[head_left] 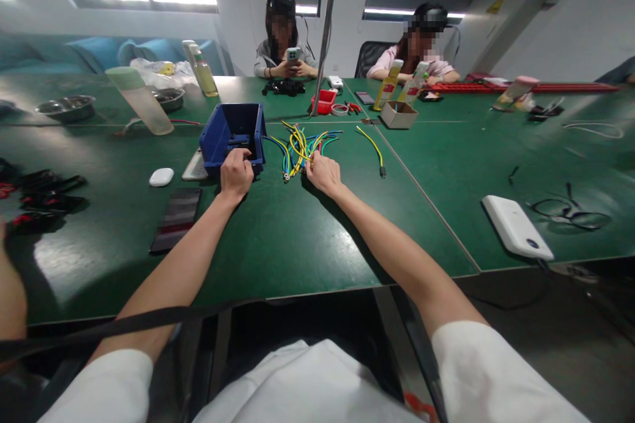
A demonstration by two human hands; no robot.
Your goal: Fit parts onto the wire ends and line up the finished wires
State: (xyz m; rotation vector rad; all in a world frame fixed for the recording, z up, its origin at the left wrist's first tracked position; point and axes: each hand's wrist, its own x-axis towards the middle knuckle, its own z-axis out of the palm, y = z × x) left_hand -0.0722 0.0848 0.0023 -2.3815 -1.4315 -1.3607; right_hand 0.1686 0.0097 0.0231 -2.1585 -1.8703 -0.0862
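My left hand (237,173) is at the front rim of a blue plastic bin (211,139), its fingers curled over the edge. Small black pieces (238,141) lie inside the bin; whether the fingertips hold one is hidden. At the near right side of a loose pile of yellow, blue and green wires (299,142), my right hand (323,173) has its fingers closed on a wire. Metal lugs show at some wire ends. Apart from the pile, on the right, lies a single yellow-green wire (373,145) with a black sleeve on its end.
A phone (176,219), a white case (161,177) and black straps (47,195) lie left. A white power bank (516,226) and glasses (570,215) lie right. Behind stand a small carton (398,115), a red box (325,102) and bottles (387,86). Two people sit opposite.
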